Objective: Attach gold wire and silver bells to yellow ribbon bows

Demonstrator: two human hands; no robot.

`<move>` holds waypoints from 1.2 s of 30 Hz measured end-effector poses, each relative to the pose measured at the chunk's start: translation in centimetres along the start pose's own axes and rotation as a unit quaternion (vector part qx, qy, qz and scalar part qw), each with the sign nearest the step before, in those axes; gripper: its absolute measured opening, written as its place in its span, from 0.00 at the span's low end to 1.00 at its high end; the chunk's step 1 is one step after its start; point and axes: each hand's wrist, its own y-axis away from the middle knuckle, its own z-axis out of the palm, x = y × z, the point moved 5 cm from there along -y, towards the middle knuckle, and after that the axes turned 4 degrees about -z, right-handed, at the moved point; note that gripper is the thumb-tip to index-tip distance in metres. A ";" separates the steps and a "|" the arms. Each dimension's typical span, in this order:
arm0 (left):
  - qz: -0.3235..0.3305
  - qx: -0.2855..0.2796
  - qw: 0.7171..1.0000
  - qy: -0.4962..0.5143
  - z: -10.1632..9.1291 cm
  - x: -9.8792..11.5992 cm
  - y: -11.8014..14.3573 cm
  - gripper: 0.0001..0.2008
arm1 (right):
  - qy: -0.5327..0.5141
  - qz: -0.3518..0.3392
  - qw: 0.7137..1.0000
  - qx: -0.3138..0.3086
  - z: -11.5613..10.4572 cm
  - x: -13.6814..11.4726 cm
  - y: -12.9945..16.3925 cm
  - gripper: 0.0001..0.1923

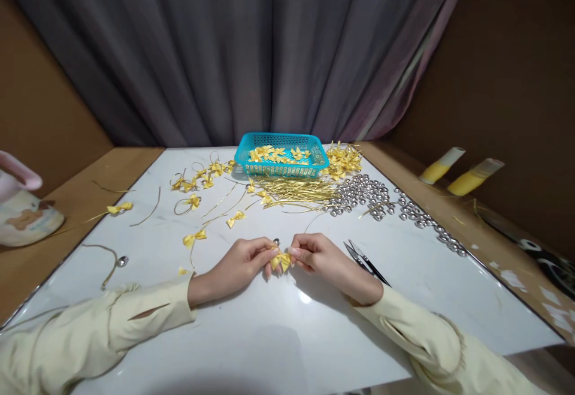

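A yellow ribbon bow point(281, 261) is held between my two hands above the white table. My left hand point(251, 261) pinches its left side, with a small silver bell-like piece point(276, 241) just above the fingertips. At the bow's right edge, my right hand point(317, 254) has thumb and forefinger closed; a thin gold cord point(312, 221) curves up behind that hand. Whether the fingers grip the cord or the ribbon there is too small to be sure. Thread snips point(363, 258) lie beside my right wrist.
A turquoise basket point(282, 170) of yellow bows stands at the back, with gold cords point(299, 191) before it. Silver pieces point(363, 193) spread rightward. Finished-looking looped bows point(184, 184) and loose bows point(194, 238) lie left. A pink-handled jug point(27, 215) stands far left; two yellow-filled tubes point(475, 177) are right.
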 end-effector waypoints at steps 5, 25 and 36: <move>-0.002 -0.015 1.000 -0.004 0.2 -0.2 0.0 0.14 | 0.027 0.000 1.000 0.009 0.0 -0.1 -0.1 0.13; -0.004 -0.080 0.994 0.073 0.6 0.3 0.3 0.09 | 0.019 -0.058 0.998 0.021 0.4 -0.4 0.1 0.22; -0.063 -0.029 0.986 0.148 0.4 -0.6 -0.1 0.11 | 0.057 -0.024 0.998 -0.018 0.2 -0.6 0.4 0.21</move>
